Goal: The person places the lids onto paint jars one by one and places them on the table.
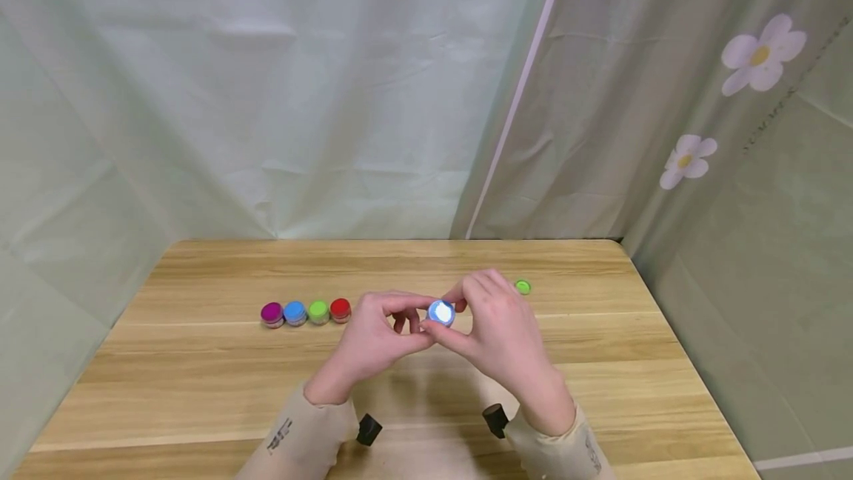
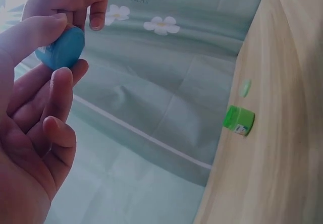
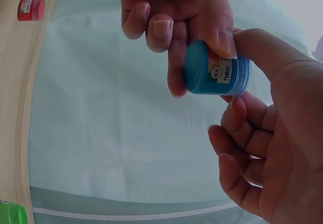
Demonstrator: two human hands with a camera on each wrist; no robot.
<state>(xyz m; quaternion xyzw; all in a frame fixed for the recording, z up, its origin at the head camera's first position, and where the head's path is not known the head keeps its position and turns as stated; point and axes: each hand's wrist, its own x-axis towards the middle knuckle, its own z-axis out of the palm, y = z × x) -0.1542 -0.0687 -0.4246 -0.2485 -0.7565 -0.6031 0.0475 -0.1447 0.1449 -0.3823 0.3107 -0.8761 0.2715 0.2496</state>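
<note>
A small blue paint jar [image 1: 440, 312] with a label [image 3: 220, 71] on its side is held up above the table between both hands. My left hand [image 1: 376, 335] pinches it from the left with thumb and index finger. From the other side my right hand [image 1: 503, 328] grips it near its clear, ridged end [image 3: 242, 75]. The remaining fingers of both hands are loosely curled. Beyond the hands, a green jar [image 2: 239, 119] stands on the table beside a green lid [image 2: 246, 88]. In the head view my right hand hides that green jar.
On the table's left half, purple [image 1: 272, 313], blue [image 1: 295, 312], green [image 1: 319, 310] and red [image 1: 340, 309] jars stand in a row. The wooden table [image 1: 200, 384] ends at a hanging curtain [image 1: 320, 95] behind. Another curtain with flowers hangs at the right.
</note>
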